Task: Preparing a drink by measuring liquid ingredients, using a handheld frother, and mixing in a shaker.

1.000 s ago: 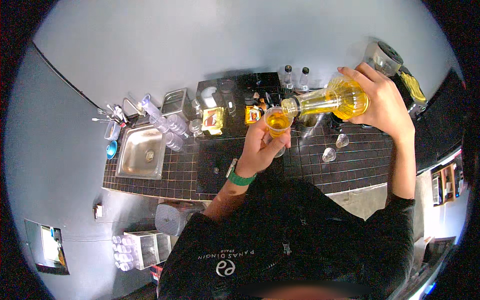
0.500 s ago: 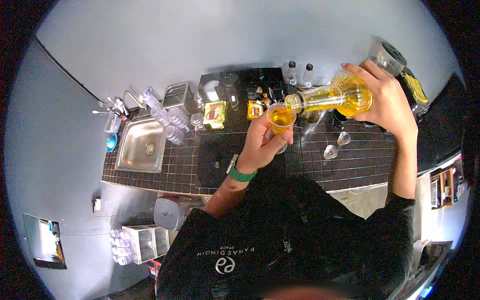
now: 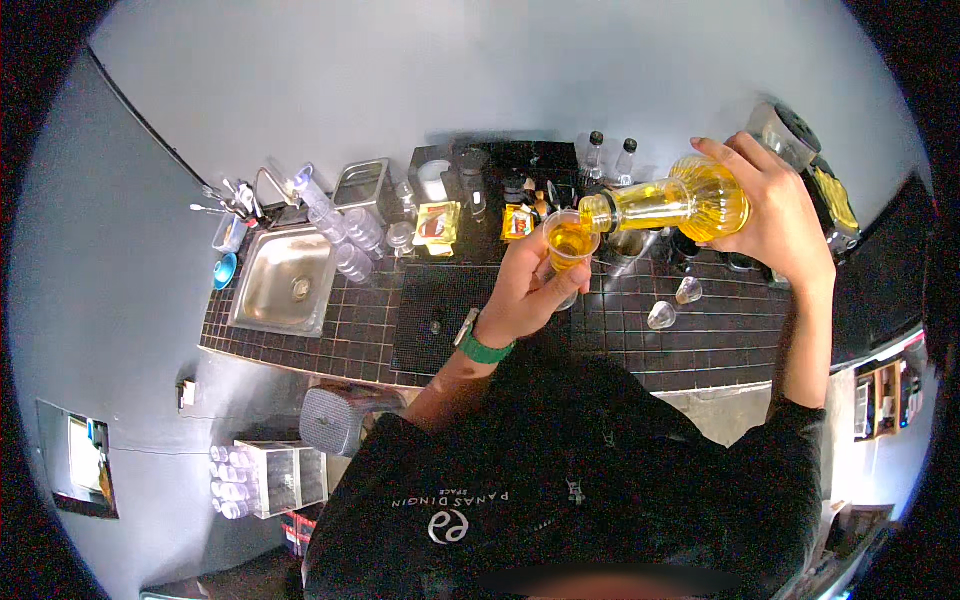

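Observation:
My left hand (image 3: 528,285) is wrapped round a small clear cup (image 3: 572,243) with amber-yellow liquid in it. A green-strapped watch (image 3: 484,343) sits on that wrist. In my right hand (image 3: 775,205) is a ribbed clear bottle (image 3: 705,203) of yellow liquid, gripped near its base and tilted on its side, neck to the left. Its mouth is at the cup's rim, with liquid in the neck. Below the bottle, two small clear stopper-like pieces (image 3: 662,315) lie on the dark tiled counter (image 3: 730,345). Behind my hands stand two clear bottles with black caps (image 3: 626,163).
At the left is a steel sink (image 3: 285,290) with stacked clear cups (image 3: 352,262) beside it. Yellow packets (image 3: 437,228) lie on the counter left of my hand. A lidded clear container (image 3: 785,135) stands at the back right. A grey stool (image 3: 338,420) is below the counter's front edge.
The bottle is still tipped into the cup. Both have shifted slightly right and down in the picture, and the whole view has moved a little. Both grips are unchanged.

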